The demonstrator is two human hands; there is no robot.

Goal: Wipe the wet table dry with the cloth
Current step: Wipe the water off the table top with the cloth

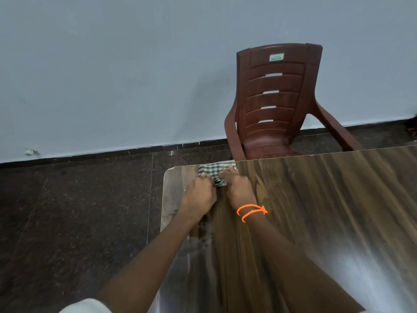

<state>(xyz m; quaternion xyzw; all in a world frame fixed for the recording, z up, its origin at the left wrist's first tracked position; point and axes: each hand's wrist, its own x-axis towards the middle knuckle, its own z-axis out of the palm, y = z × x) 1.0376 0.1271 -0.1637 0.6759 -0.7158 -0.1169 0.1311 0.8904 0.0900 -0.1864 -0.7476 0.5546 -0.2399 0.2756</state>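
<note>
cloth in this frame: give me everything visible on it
The cloth is a green-and-white checked fabric, thin woven by its look, bunched rather than spread flat. It lies on the wood-grain table at the far edge near its left corner. The left hand holds its near-left part, and the right hand presses on its right side. Whether it is wet cannot be told.

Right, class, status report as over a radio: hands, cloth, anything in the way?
Left hand and right hand both pressing cloth at table's far corner. Wet patch near left wrist. Nothing blocking.
</note>
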